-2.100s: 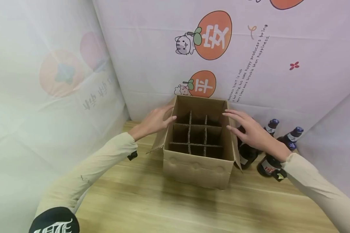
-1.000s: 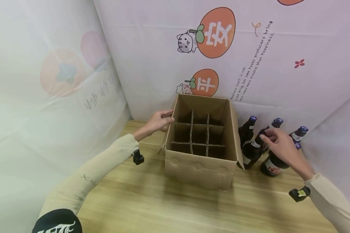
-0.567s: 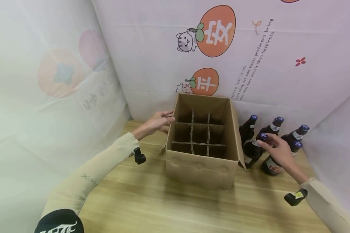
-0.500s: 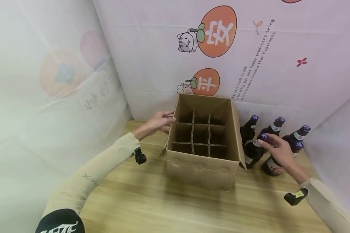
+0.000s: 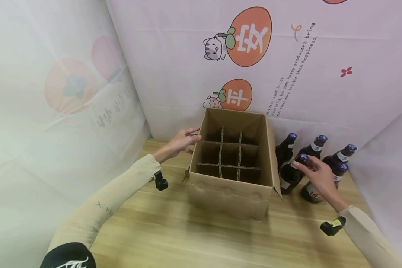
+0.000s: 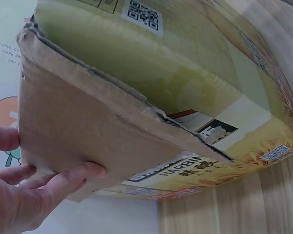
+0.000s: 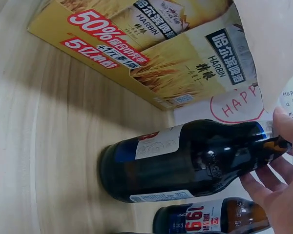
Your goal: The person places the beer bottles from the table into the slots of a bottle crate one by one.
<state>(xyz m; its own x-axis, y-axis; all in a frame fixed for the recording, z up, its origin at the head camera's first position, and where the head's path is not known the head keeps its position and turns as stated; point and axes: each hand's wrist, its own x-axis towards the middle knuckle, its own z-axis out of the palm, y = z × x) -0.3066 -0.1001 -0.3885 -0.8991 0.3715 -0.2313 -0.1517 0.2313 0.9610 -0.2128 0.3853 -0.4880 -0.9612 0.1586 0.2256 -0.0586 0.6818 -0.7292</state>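
Note:
An open cardboard beer box (image 5: 227, 199) stands on the table, its cardboard dividers (image 5: 220, 152) forming a grid of cells inside. My left hand (image 5: 179, 144) rests against its left side; in the left wrist view the fingertips touch the folded-down brown flap (image 6: 95, 119). To the right of the box, my right hand (image 5: 321, 178) grips a dark beer bottle (image 7: 185, 158) by the neck, thumb on one side and fingers on the other. That bottle is upright among the others, its base seemingly on the table.
Several more dark bottles with blue caps, such as one at the back (image 5: 284, 149) and one at the right (image 5: 338, 158), stand close around the held bottle. A printed white cloth (image 5: 174, 67) hangs behind the box. The wooden table (image 5: 174, 230) extends in front.
My right hand has left the box's right rim, moved right to the bottles and taken hold of one by its neck. The left hand stays at the box's left side.

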